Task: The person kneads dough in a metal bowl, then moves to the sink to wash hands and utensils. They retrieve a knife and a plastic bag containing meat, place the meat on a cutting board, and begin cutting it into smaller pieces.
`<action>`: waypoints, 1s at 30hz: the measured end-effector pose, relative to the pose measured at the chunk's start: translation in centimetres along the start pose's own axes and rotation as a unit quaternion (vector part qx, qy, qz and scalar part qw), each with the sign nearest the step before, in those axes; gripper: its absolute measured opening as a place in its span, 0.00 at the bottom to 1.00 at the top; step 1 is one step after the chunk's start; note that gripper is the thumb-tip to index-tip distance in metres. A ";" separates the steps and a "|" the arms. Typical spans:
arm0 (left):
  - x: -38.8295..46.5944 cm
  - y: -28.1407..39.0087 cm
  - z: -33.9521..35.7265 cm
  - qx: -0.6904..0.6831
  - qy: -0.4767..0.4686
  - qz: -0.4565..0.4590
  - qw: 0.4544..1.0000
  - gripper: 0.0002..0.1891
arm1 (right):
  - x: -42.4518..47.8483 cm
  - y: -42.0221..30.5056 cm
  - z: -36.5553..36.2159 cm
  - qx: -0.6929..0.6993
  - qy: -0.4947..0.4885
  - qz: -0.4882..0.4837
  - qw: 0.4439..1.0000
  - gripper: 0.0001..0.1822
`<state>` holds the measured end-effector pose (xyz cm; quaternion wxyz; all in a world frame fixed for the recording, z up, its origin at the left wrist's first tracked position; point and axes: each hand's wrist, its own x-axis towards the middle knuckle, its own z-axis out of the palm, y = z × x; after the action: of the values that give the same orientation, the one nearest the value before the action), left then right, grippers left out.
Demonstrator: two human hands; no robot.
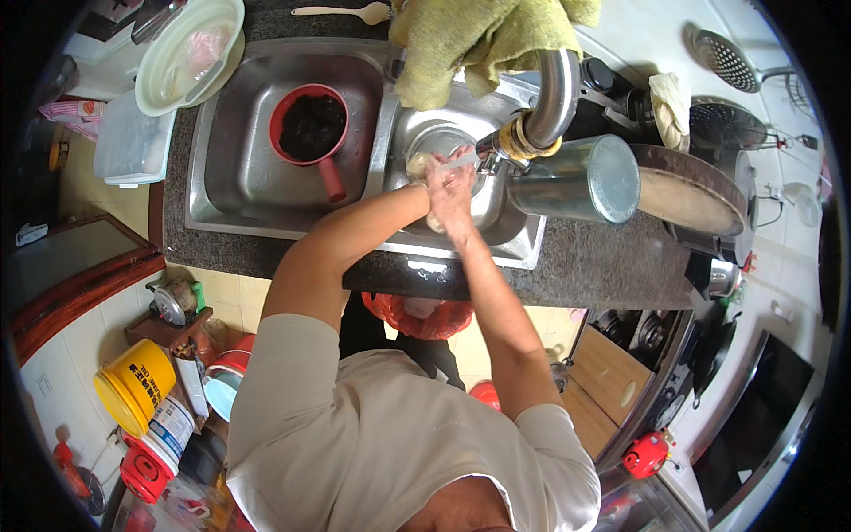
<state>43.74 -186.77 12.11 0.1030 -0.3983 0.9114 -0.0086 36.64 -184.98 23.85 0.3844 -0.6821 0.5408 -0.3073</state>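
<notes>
Both my hands are over the right basin (512, 233) of a steel double sink, under the tap's water stream (460, 161). A pale, long item (419, 166), perhaps food, lies at my left hand (435, 186), showing on either side of the wrist. My left hand seems to grip it, though its fingers are largely covered. Pressed against the left is my right hand (455, 203), fingers stretched up toward the stream; whether it grips anything is unclear. Beneath them sits a round, shiny vessel or drain (429, 136). A red handled scoop (328, 176) with dark contents stands in the left basin (239, 179).
A yellow-green towel (432, 53) drapes over the curved tap (562, 100). Right of it are an overturned metal canister (575, 179) and a round wooden board (691, 193). A pale green basin (159, 73) and a white brush (346, 11) lie around the left basin.
</notes>
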 end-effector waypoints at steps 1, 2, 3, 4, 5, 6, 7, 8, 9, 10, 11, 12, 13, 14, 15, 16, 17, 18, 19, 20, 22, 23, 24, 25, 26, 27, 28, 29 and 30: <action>0.2 0.0 -0.8 -0.041 -0.013 0.006 0.999 0.29 | 0.7 0.6 -0.3 0.013 0.013 0.000 1.000 0.20; 0.3 0.1 -2.0 -0.085 -0.012 0.005 0.996 0.28 | 1.8 3.9 -0.4 0.088 -0.024 0.075 0.993 0.19; 0.1 0.0 -3.3 -0.139 -0.003 0.000 0.990 0.28 | 2.5 7.2 -0.6 0.164 -0.060 0.149 0.973 0.18; -0.5 -0.4 -4.7 -0.197 0.020 -0.025 0.980 0.26 | 3.0 7.5 -1.4 0.099 -0.034 0.098 0.990 0.17; -1.2 -1.0 -6.4 -0.254 0.047 -0.049 0.965 0.24 | 3.4 6.9 -2.3 0.034 -0.009 0.048 0.998 0.16; -2.1 -1.3 -8.2 -0.311 0.070 -0.076 0.945 0.22 | 4.1 5.5 -3.1 -0.024 -0.028 0.035 0.999 0.15; -1.8 -0.9 -9.8 -0.370 0.100 -0.085 0.920 0.20 | 4.1 10.5 -2.8 0.069 0.005 0.020 0.997 0.13; -1.2 -0.6 -9.6 -0.468 0.184 -0.151 0.851 0.16 | 4.2 15.1 -2.3 0.163 0.028 -0.004 0.986 0.11; -1.5 -0.6 -8.6 -0.494 0.202 -0.218 0.817 0.15 | 4.0 13.3 -1.1 0.229 0.031 0.051 0.972 0.10; -1.3 -0.6 -8.1 -0.517 0.222 -0.278 0.778 0.14 | 3.7 11.1 -0.6 0.290 0.048 0.103 0.950 0.10; -1.3 -0.5 -7.3 -0.537 0.241 -0.342 0.732 0.13 | 2.6 5.7 -0.1 0.274 0.080 0.177 0.942 0.09; -0.3 -0.3 -7.0 -0.561 0.313 -0.383 0.664 0.11 | 2.5 6.5 0.7 0.312 0.097 0.172 0.929 0.11; -0.2 -1.0 -4.0 -0.757 0.309 -0.303 0.489 0.10 | 1.7 6.7 2.5 0.299 0.028 0.194 0.934 0.20; -1.2 -2.6 0.3 -0.890 0.298 -0.209 0.277 0.09 | 1.1 3.6 4.3 0.341 0.002 0.163 0.926 0.20; -0.3 -1.3 -2.0 -0.904 0.319 -0.239 0.155 0.09 | 0.3 3.1 3.4 0.364 0.018 0.152 0.919 0.19; 0.0 -0.5 -5.4 -0.897 0.350 -0.265 0.043 0.08 | 0.3 3.5 2.6 0.306 0.019 0.140 0.941 0.19; -0.4 -1.2 -6.8 -0.894 0.331 -0.278 0.115 0.14 | 0.3 3.1 2.6 0.253 0.005 0.124 0.960 0.18; -0.6 -1.5 -7.4 -0.888 0.308 -0.286 0.186 0.19 | 0.2 2.4 2.5 0.197 -0.005 0.106 0.975 0.18; -0.7 -1.5 -7.9 -0.895 0.291 -0.284 0.185 0.21 | 1.0 2.1 1.9 0.165 -0.005 0.126 0.978 0.20; -0.8 -1.6 -8.5 -0.901 0.276 -0.282 0.183 0.23 | 1.7 3.2 1.6 0.084 -0.029 0.113 0.990 0.21; -0.7 -0.4 -9.8 -0.933 0.251 -0.254 0.036 0.21 | 2.5 5.6 0.9 -0.057 -0.077 0.096 0.991 0.22; -0.9 0.5 -10.2 -0.941 0.236 -0.240 -0.040 0.19 | 2.5 6.4 0.4 -0.116 -0.104 0.091 0.984 0.23; -1.4 1.2 -10.8 -0.943 0.238 -0.228 0.031 0.18 | 2.7 6.2 0.1 -0.149 -0.135 0.088 0.976 0.25; -1.8 1.7 -10.6 -0.950 0.256 -0.181 0.007 0.20 | 2.9 6.1 -0.2 -0.182 -0.165 0.086 0.966 0.26; -1.7 1.5 -10.1 -0.948 0.249 -0.199 -0.008 0.22 | 3.0 5.8 -0.6 -0.215 -0.194 0.084 0.953 0.28; -1.8 1.5 -9.4 -0.944 0.244 -0.221 -0.024 0.24 | 2.7 5.4 -0.7 -0.246 -0.227 0.081 0.939 0.30; -1.9 1.0 -8.3 -0.939 0.251 -0.236 -0.002 0.25 | 1.9 3.5 -0.8 -0.142 -0.187 0.085 0.968 0.29; -1.9 0.3 -7.1 -0.933 0.257 -0.252 0.021 0.25 | 0.9 1.5 -0.9 -0.034 -0.148 0.082 0.985 0.29; -1.6 -0.1 -7.9 -0.921 0.264 -0.283 0.043 0.26 | 0.2 2.0 -1.0 -0.074 -0.159 0.085 0.981 0.30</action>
<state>43.35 -186.20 20.11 -0.6056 -0.3677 -0.0388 0.7046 34.82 -185.65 22.63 0.4390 -0.7004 0.5497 -0.1201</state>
